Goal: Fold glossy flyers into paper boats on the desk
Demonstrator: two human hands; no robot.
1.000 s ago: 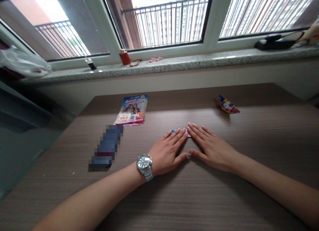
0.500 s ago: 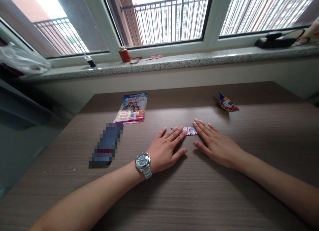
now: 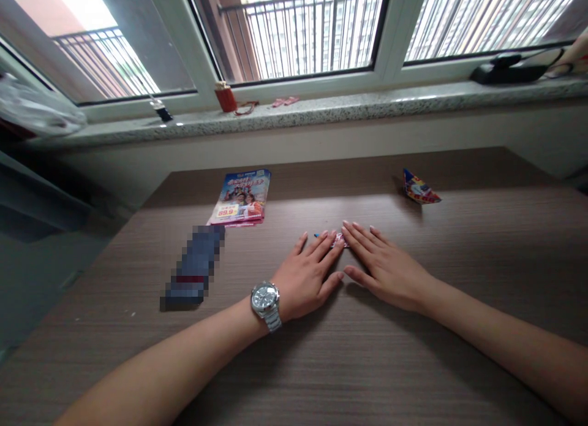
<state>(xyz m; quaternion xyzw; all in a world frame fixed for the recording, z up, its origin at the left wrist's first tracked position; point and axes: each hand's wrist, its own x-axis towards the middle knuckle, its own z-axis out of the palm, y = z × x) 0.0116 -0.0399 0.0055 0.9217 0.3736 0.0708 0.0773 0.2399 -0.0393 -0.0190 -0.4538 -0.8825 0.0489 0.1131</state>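
A small folded piece of printed paper (image 3: 339,241) lies flat on the brown table (image 3: 294,365), mostly covered by fingers. My left hand (image 3: 309,277), with a silver watch at the wrist, rests on its left part, fingers spread. On its right part lies my right hand (image 3: 390,268), flat with the thumb apart. Both thumb tips nearly meet below the paper. A colourful folded paper shape (image 3: 419,188) stands at the back right. At the back left is a stack of printed leaflets (image 3: 243,198).
A pixelated dark blue object (image 3: 195,266) lies left of my left hand. On the stone windowsill (image 3: 331,112) are a red container (image 3: 225,97), a small dark bottle (image 3: 162,111), pink pieces (image 3: 285,101) and a black device (image 3: 509,70).
My right hand has slid left over the folded paper, closer to my left hand, so less of the paper shows. The view has shifted slightly.
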